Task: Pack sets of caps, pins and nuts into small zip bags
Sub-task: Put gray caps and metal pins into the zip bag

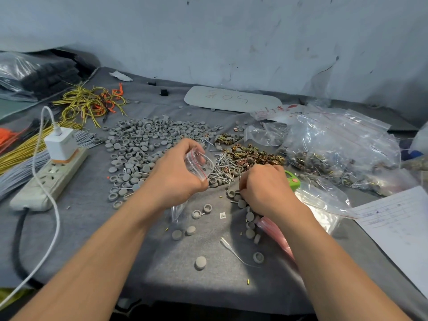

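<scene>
My left hand (pixel 176 172) holds a small clear zip bag (pixel 199 163) with a red seal strip, its mouth toward the right. My right hand (pixel 266 188) is curled with knuckles up over the near edge of the silver pins (pixel 223 167); what its fingers hold is hidden. A wide pile of grey caps (pixel 143 140) lies behind my left hand. Brass-coloured nuts (pixel 252 154) lie heaped behind my right hand. Loose caps (pixel 201 262) are scattered on the grey cloth between my forearms.
A white power strip (pixel 46 181) with a charger (pixel 60 144) and cable lies at left, beside yellow, grey and orange wire bundles (pixel 90 103). Large clear bags of packed sets (pixel 342 144) sit at right, with a paper sheet (pixel 398 228), green scissors handle (pixel 293 180) and empty bags (pixel 322 205).
</scene>
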